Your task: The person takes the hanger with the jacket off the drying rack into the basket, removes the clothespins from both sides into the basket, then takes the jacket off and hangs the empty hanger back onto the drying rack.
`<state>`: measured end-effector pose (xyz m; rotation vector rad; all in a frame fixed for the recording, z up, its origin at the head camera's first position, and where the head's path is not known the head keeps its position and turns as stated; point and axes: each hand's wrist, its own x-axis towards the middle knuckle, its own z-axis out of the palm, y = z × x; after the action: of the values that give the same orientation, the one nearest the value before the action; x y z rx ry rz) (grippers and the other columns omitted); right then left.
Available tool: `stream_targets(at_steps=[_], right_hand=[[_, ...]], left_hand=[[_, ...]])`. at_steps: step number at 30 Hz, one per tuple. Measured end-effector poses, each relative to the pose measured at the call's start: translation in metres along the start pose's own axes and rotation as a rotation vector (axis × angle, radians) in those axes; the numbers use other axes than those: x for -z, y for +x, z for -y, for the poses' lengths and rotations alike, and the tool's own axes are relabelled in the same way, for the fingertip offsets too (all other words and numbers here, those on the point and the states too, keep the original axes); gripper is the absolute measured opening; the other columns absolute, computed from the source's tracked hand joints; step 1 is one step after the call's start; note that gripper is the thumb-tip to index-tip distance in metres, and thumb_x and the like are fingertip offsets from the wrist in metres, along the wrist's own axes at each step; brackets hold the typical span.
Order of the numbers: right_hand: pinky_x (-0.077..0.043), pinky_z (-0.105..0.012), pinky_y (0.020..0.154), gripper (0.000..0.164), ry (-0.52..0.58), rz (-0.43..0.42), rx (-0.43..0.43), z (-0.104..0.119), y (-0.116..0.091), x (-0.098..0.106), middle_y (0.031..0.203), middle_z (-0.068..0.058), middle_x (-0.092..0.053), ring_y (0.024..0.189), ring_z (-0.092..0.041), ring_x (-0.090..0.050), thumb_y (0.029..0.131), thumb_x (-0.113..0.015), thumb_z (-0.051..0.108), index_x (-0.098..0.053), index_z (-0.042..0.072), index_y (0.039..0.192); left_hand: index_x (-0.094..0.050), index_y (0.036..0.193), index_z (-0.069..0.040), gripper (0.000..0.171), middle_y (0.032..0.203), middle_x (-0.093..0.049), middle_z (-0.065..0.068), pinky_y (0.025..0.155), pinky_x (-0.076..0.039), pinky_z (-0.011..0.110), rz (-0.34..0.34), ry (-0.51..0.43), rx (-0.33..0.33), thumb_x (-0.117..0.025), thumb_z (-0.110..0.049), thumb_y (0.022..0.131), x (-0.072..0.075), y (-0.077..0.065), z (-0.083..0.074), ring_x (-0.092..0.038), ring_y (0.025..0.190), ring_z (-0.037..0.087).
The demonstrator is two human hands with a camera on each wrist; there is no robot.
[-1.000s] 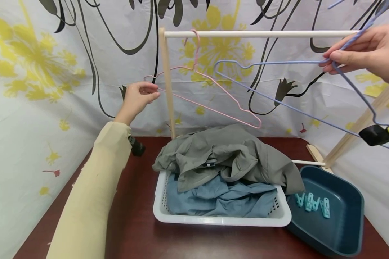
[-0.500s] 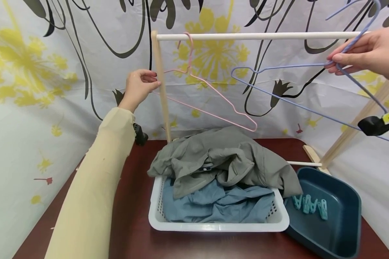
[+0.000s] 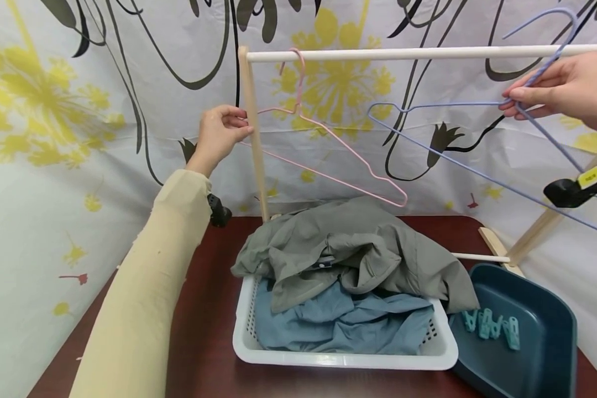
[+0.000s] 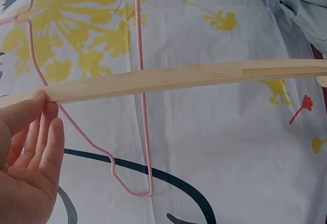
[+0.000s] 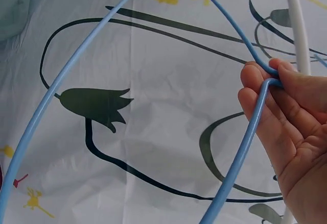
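A blue wire hanger [image 3: 453, 157] is in my right hand [image 3: 572, 91], whose thumb and fingers pinch its neck. Its hook [image 3: 552, 19] rises just above the white rail [image 3: 403, 53], apparently not hooked over it. In the right wrist view the hanger's bent wire [image 5: 240, 147] passes between thumb and fingertips of the right hand [image 5: 294, 112]. My left hand [image 3: 220, 135] grips the wooden post [image 3: 256, 149] of the rack. A pink hanger [image 3: 345, 146] hangs from the rail beside that post; in the left wrist view the post [image 4: 153, 81] crosses before it.
Below the rail stands a white basket [image 3: 345, 360] with a grey garment [image 3: 368, 243] heaped over a blue one [image 3: 343, 323]. A dark teal tub [image 3: 542, 342] with several turquoise clothespins [image 3: 485, 324] is on the right. The table [image 3: 214, 315] is dark red. Patterned cloth hangs behind.
My left hand has come right, from beside the post onto it. The blue hanger has tilted and its far end has shifted right, its hook now fully visible near the rail.
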<state>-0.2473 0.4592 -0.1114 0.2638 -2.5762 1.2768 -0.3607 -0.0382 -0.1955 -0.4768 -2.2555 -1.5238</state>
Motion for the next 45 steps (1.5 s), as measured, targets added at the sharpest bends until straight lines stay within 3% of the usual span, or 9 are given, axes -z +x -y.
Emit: stream_targets(at_steps=[6, 10, 18, 24, 29, 31, 38, 42, 45], right_hand=[[-0.048, -0.013, 0.051, 0.025, -0.162, -0.013, -0.058, -0.008, 0.004, -0.012, 0.065, 0.019, -0.064, 0.058, 0.000, -0.062, 0.094, -0.054, 0.020, -0.063, 0.030, 0.074], [-0.048, -0.013, 0.052, 0.017, -0.238, -0.008, -0.056, -0.014, 0.006, -0.020, 0.066, 0.021, -0.063, 0.058, 0.001, -0.062, 0.095, -0.054, 0.021, -0.063, 0.023, 0.081], [-0.049, -0.014, 0.051, 0.017, -0.231, -0.009, -0.029, -0.022, 0.008, -0.028, 0.065, 0.021, -0.063, 0.057, 0.000, -0.062, 0.095, -0.053, 0.018, -0.063, 0.023, 0.081], [-0.047, -0.012, 0.051, 0.025, -0.273, -0.031, -0.029, -0.025, 0.009, -0.031, 0.066, 0.024, -0.060, 0.057, 0.002, -0.060, 0.095, -0.053, 0.019, -0.061, -0.004, 0.098], [-0.045, -0.010, 0.051, 0.009, -0.186, -0.062, -0.040, -0.026, 0.003, -0.033, 0.065, 0.024, -0.061, 0.058, 0.005, -0.060, 0.094, -0.056, 0.019, -0.063, 0.019, 0.088], [-0.046, -0.011, 0.051, 0.017, -0.140, -0.070, -0.042, -0.026, 0.000, -0.033, 0.066, 0.022, -0.063, 0.059, 0.005, -0.061, 0.092, -0.058, 0.017, -0.060, 0.029, 0.081], [-0.043, -0.007, 0.051, 0.014, -0.171, -0.156, -0.023, -0.029, -0.009, -0.030, 0.065, 0.030, -0.057, 0.059, 0.012, -0.056, 0.090, -0.061, 0.013, -0.060, 0.026, 0.085], [-0.043, -0.004, 0.060, 0.017, -0.163, -0.231, -0.052, -0.033, -0.015, -0.026, 0.071, 0.036, -0.052, 0.065, 0.017, -0.051, 0.091, -0.060, 0.017, -0.061, 0.024, 0.107], [-0.039, -0.001, 0.067, 0.023, -0.094, -0.288, -0.047, -0.032, -0.022, -0.024, 0.076, 0.035, -0.054, 0.070, 0.016, -0.051, 0.091, -0.060, 0.017, -0.062, 0.030, 0.109]], left_hand=[[-0.062, 0.106, 0.004, 0.028, 0.088, -0.066, 0.010, 0.071, -0.051, 0.023, -0.016, -0.006, -0.014, -0.071, -0.004, 0.081, -0.003, -0.001, 0.004, -0.061, 0.074, 0.009], [-0.063, 0.105, 0.004, 0.026, 0.086, -0.066, 0.010, 0.070, -0.050, 0.022, -0.040, -0.015, -0.023, -0.071, -0.002, 0.081, -0.004, 0.000, 0.004, -0.060, 0.071, 0.007], [-0.064, 0.103, 0.005, 0.025, 0.085, -0.065, 0.010, 0.068, -0.050, 0.021, -0.074, -0.056, -0.022, -0.071, -0.001, 0.079, -0.004, 0.001, 0.003, -0.060, 0.068, 0.007], [-0.065, 0.103, 0.005, 0.025, 0.086, -0.066, 0.011, 0.067, -0.051, 0.020, -0.108, -0.063, -0.017, -0.072, -0.001, 0.079, -0.005, -0.005, 0.003, -0.059, 0.069, 0.008], [-0.065, 0.103, 0.004, 0.025, 0.086, -0.066, 0.011, 0.064, -0.048, 0.019, -0.135, -0.052, -0.019, -0.072, -0.002, 0.080, -0.010, -0.005, 0.005, -0.058, 0.068, 0.007], [-0.065, 0.104, 0.004, 0.025, 0.086, -0.065, 0.012, 0.064, -0.048, 0.019, -0.138, -0.053, -0.030, -0.071, -0.001, 0.080, -0.012, -0.005, 0.005, -0.058, 0.067, 0.006], [-0.065, 0.106, 0.003, 0.027, 0.090, -0.065, 0.013, 0.070, -0.050, 0.021, -0.128, -0.057, -0.042, -0.070, -0.003, 0.081, -0.011, -0.010, 0.005, -0.060, 0.072, 0.010], [-0.065, 0.109, 0.001, 0.028, 0.092, -0.065, 0.013, 0.069, -0.050, 0.021, -0.090, -0.052, -0.055, -0.070, -0.005, 0.082, -0.006, -0.016, 0.005, -0.061, 0.075, 0.012], [-0.065, 0.110, 0.001, 0.028, 0.092, -0.065, 0.012, 0.070, -0.050, 0.022, -0.047, -0.048, -0.061, -0.070, -0.006, 0.083, 0.000, -0.020, 0.006, -0.061, 0.076, 0.012]])
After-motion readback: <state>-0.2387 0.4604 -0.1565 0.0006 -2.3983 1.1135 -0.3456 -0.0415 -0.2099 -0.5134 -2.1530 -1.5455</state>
